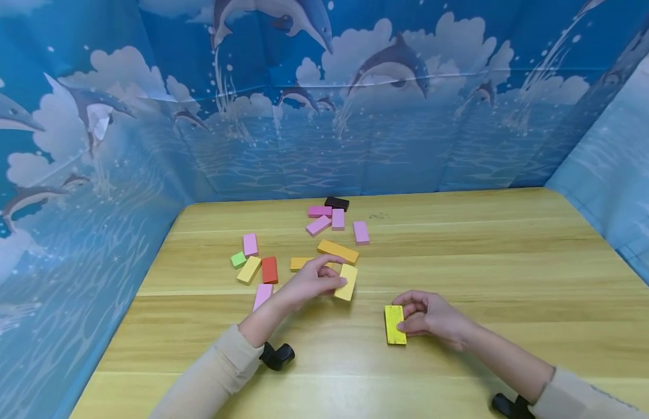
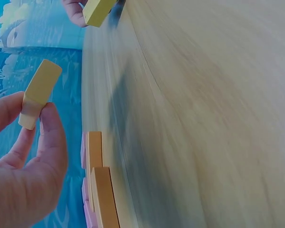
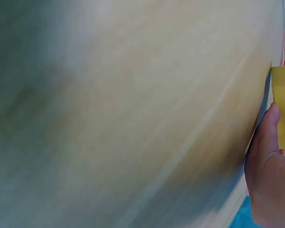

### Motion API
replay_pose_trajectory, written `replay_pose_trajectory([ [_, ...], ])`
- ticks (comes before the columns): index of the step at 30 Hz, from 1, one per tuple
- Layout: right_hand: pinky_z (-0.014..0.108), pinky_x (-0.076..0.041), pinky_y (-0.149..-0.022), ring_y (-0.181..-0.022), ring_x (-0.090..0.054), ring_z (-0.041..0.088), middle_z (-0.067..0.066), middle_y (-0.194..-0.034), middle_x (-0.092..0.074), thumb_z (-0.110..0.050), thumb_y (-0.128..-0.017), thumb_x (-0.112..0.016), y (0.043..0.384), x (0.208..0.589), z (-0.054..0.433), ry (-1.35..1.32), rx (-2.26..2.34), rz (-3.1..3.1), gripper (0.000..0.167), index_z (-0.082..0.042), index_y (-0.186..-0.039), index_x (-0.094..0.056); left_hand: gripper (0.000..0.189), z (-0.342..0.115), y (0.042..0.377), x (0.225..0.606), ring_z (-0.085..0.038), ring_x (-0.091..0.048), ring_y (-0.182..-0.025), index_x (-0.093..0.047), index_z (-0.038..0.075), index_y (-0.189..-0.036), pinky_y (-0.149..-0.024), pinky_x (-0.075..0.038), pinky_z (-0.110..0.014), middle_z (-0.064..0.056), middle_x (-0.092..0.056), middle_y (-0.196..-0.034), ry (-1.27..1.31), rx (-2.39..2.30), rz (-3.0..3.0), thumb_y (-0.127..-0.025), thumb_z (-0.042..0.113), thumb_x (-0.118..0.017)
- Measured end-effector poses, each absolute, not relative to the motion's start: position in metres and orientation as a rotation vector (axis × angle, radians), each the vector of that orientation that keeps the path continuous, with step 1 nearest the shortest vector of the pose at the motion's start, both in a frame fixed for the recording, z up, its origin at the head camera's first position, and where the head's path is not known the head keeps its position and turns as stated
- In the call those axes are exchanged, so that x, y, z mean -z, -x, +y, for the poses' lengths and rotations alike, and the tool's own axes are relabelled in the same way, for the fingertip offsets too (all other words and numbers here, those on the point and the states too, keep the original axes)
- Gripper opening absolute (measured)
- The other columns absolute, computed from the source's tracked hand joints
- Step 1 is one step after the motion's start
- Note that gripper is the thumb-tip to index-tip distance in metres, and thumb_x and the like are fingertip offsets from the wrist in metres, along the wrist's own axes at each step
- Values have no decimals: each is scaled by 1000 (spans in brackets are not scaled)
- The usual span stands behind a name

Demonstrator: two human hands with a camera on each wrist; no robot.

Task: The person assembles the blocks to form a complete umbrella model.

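Pale yellow rectangular block (image 1: 346, 282): in left hand (image 1: 314, 283)
Bright yellow rectangular block (image 1: 394, 325): in right hand (image 1: 434, 317), right of the pale one
Long orange rectangular block (image 1: 338, 251): on wood-grain table (image 1: 486, 262), behind left hand
Red rectangular block (image 1: 269, 270): right of small green squarish block (image 1: 238, 260)
Black rectangular block (image 1: 337, 203): near the table's far edge

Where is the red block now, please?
In the head view, the red block lies left of the left hand, between a pale yellow block and an orange block.
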State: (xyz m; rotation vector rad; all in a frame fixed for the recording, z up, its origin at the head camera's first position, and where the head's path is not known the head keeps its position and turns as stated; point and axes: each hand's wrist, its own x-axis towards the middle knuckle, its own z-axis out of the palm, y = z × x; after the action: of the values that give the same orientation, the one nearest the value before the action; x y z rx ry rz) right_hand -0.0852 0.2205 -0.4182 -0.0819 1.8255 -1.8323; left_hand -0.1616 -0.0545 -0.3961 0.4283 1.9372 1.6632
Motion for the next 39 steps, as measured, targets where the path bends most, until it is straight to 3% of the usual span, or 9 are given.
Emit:
replay_pose_trajectory([
  [12, 23, -49, -65, -74, -53, 15, 10, -89, -50, 4, -72, -73, 77, 415, 210, 175, 1709, 2076, 50, 13, -117, -51, 46, -34, 162, 398, -16, -59, -79, -47, 3, -130, -79, -52, -34, -9, -62, -89, -454, -1689, 1891, -88, 8, -63],
  [31, 25, -49, -64, -76, -55, 21, 12, -90, -54, -4, -71, -78, 79, 416, 205, 275, 1530, 2291, 42, 5, -109, -60, 41, -22, 158, 408, -16, -61, -76, -49, 4, -126, -77, -53, -35, -10, -63, -88, -407, -1694, 1876, -88, 3, -62],
  [39, 24, -50, -69, -80, -59, 19, 11, -98, -63, -18, -76, -77, 83, 413, 213, 453, 1411, 2430, 42, 1, -110, -63, 39, -18, 160, 409, -17, -62, -76, -50, 4, -124, -77, -53, -34, -11, -63, -88, -374, -1711, 1876, -87, 3, -63],
])
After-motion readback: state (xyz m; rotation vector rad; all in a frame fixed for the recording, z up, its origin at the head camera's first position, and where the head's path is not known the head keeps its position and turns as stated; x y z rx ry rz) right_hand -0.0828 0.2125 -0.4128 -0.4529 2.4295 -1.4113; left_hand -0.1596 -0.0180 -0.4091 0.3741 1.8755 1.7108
